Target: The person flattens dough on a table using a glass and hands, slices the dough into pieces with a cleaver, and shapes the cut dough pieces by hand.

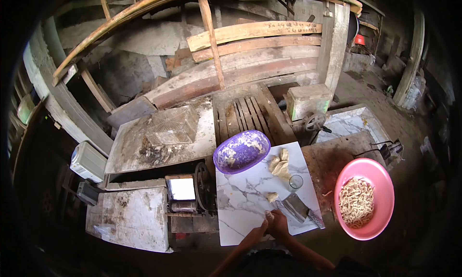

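Observation:
My left hand (260, 228) and my right hand (277, 223) are pressed together over the front edge of a marbled white board (236, 212). Their fingers are closed, and whatever lies between them is hidden. Just beyond the hands is a small dough piece (272, 197). A cleaver (296, 207) lies flat to the right, its patterned handle (316, 219) pointing toward the front right. Farther back are a clear glass (296, 181) and several dough lumps (279, 164). A purple oval basin (242, 152), smeared with dough, rests at the board's back left.
At right, a pink basin (388, 195) holds many short dough strips (356, 203). A hand-wheeled machine (204, 185) stands left of the board. Behind are a wire cage (172, 125) on a stained slab and a second machine (308, 101) with a wheel.

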Demonstrator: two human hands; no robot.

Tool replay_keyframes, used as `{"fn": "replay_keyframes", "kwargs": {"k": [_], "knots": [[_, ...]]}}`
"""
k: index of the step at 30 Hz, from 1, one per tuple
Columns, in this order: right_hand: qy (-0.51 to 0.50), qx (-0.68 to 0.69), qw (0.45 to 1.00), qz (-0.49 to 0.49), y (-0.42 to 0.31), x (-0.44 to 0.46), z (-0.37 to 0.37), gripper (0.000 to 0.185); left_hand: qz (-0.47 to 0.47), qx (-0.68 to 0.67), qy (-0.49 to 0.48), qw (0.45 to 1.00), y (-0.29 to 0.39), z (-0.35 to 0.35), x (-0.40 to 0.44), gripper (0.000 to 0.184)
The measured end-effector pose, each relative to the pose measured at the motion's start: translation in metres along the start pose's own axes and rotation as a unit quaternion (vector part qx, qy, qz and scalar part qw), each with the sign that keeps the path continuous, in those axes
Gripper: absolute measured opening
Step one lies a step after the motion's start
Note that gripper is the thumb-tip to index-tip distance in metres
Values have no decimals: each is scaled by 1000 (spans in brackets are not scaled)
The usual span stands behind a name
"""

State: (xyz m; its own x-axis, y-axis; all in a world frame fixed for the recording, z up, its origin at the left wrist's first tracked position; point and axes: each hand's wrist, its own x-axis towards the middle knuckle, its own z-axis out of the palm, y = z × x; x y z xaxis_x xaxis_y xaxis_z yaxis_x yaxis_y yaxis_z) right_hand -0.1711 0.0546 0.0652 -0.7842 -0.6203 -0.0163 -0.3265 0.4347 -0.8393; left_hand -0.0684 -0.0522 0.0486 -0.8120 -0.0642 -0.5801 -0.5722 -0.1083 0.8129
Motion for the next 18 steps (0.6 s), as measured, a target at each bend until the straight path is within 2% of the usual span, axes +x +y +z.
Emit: {"fn": "replay_keyframes", "kwargs": {"k": [1,2,3,5,6,7,8,9,10,11,15,17,18], "knots": [[-9,14,999,42,5,0,1,38,-8,67,-9,998,-4,-1,6,85],[-19,27,996,85,9,0,3,43,-7,66,-7,998,-10,1,9,85],[-20,27,996,83,8,-2,3,43,-11,23,7,1000,-5,4,6,79],[31,104,994,2,5,-4,2,42,-13,-19,21,1000,5,9,-2,74],[31,104,994,1,9,-6,7,42,52,-72,63,994,26,16,-18,68],[30,173,984,-25,14,-7,15,40,116,-124,105,980,39,19,-26,61],[29,241,969,-50,20,-7,21,41,116,-124,104,980,40,15,-25,61],[30,241,969,-50,15,-6,18,41,106,-135,108,979,40,10,-22,53],[32,128,983,-129,10,-3,14,43,96,-146,112,978,38,5,-19,46],[33,14,978,-206,7,-1,12,47,96,-146,112,978,36,-1,-17,46],[25,-31,975,-218,2,-2,11,49,144,-111,132,974,30,-6,-16,38],[33,50,987,-147,-22,-12,-1,46,167,-85,148,971,27,-4,-15,36],[34,50,987,-147,-26,-13,-6,46,193,-62,172,964,28,-3,-16,35]]}}
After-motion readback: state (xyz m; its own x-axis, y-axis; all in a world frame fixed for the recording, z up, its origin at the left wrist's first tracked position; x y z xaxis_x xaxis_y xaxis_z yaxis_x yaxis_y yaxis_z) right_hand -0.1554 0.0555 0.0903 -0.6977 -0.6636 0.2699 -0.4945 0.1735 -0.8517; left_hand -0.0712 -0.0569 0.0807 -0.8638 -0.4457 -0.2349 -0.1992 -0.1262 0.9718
